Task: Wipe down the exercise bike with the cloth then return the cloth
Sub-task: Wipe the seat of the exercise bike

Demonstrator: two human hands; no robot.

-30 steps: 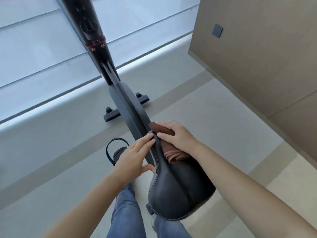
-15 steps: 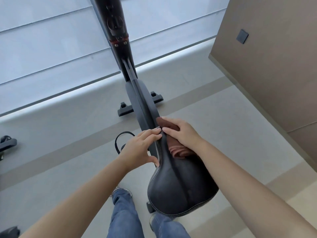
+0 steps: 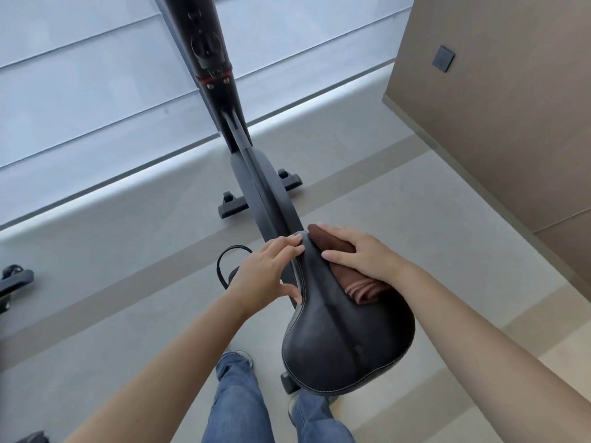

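1. Black exercise bike [image 3: 256, 174]: dark metal frame on a grey tiled floor [image 3: 399, 199], front stabiliser foot [image 3: 233, 207] towards the window. No brand, label or writing can be read on it.
2. Black padded saddle with pale stitched edge [image 3: 345, 343]: long axis runs from lower right up to the left; narrow nose points away from the person, towards the frame; broad rear nearest the camera.
3. Reddish-brown folded cloth [image 3: 358, 290]: lies on the right side of the saddle's nose and neck, long axis along the saddle; one end shows past the fingertips near the nose, folded layers show below the palm.
4. Right hand [image 3: 361, 255]: palm down, fingers extended and flat, pressing the cloth against the saddle; not curled around it. Forearm enters from lower right.
5. Left hand [image 3: 265, 270]: open, fingertips resting on the left edge of the saddle nose, thumb touching the saddle's side lower down; holds nothing. Forearm enters from lower left.
6. Blue denim trouser legs [image 3: 236, 401]: below the saddle, at its left.
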